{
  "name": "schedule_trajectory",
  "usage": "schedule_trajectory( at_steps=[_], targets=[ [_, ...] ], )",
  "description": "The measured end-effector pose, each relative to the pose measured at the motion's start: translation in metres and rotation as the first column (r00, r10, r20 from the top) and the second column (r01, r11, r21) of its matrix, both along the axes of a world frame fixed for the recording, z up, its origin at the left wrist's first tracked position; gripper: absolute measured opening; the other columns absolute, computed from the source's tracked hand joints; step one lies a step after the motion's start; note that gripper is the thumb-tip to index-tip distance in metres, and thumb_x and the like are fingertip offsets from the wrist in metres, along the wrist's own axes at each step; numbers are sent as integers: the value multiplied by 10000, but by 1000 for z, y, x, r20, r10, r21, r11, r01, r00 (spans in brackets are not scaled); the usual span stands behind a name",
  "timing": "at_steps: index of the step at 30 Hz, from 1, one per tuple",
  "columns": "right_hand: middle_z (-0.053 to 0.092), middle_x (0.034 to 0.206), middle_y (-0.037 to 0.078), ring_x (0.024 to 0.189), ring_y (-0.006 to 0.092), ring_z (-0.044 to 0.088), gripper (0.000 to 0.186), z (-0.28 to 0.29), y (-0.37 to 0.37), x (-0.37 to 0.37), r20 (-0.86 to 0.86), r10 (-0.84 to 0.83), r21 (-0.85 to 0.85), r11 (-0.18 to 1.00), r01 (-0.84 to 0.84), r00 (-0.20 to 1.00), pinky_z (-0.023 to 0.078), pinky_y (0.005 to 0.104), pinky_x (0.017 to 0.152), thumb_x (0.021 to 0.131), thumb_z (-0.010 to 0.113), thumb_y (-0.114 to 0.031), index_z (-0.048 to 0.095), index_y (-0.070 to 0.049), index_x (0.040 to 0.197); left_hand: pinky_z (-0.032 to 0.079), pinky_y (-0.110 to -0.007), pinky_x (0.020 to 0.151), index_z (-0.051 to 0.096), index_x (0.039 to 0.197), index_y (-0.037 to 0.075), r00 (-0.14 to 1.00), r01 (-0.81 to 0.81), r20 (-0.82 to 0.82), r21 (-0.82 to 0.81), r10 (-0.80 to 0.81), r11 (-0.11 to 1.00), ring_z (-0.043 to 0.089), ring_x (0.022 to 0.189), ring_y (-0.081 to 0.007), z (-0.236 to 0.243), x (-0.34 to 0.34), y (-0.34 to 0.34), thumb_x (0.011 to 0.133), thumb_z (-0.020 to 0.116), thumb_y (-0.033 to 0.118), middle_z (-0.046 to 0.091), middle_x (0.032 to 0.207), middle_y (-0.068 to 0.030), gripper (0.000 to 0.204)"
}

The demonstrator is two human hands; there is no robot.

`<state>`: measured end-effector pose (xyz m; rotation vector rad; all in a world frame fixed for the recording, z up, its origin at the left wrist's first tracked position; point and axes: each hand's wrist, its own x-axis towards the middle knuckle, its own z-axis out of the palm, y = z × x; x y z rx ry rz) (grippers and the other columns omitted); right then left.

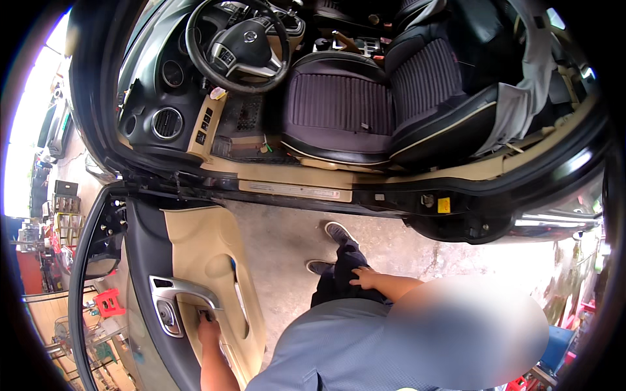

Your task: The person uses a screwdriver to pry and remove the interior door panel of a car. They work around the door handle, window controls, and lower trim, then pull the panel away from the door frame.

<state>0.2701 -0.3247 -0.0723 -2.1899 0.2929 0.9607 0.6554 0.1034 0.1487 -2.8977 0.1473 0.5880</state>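
My left hand (208, 330) reaches into the recess of the beige and black door panel (195, 241), just below the silver door handle surround (168, 313). Its fingers are closed at a small dark part in the recess; what exactly they grip is too small to make out. My right hand (366, 277) rests on my dark trouser leg, fingers apart and holding nothing. The car door stands wide open beside me.
Ahead is the car's interior, with a steering wheel (238, 45) and a dark ribbed driver's seat (342, 101). A beige door sill (293, 189) runs between the seat and the concrete floor (274, 241). Beyond the door sits a red plastic stool (109, 302).
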Motion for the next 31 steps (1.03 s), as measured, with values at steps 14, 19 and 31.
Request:
schedule_trajectory(
  at_steps=[14, 19, 31],
  targets=[
    [501, 1425, 169, 1304, 378, 474, 724, 54, -50, -147, -606, -735, -74, 433, 898, 304, 496, 590, 904, 918, 468, -634, 478, -124, 1432, 539, -415, 765, 556, 1288, 58, 894, -35, -433, -324, -115, 945, 689, 833, -339, -13, -189, -62, 861, 613, 234, 690, 894, -217, 466],
    [507, 1411, 191, 1265, 443, 483, 719, 44, -63, -163, -671, -730, -95, 259, 961, 131, 427, 621, 942, 927, 444, -616, 494, -86, 1410, 540, -407, 760, 566, 1276, 50, 878, -131, -477, -322, -41, 937, 688, 814, -332, -65, -257, -25, 866, 603, 224, 692, 892, -207, 447],
    [507, 1400, 187, 1270, 424, 476, 625, 6, -145, -197, -714, -539, 42, 605, 795, 448, 401, 655, 928, 945, 469, -549, 533, -106, 1381, 531, -371, 780, 598, 1250, 62, 856, -486, -440, -508, 270, 711, 679, 877, -287, -18, -361, -113, 874, 582, 209, 696, 899, -165, 403]
  ],
)
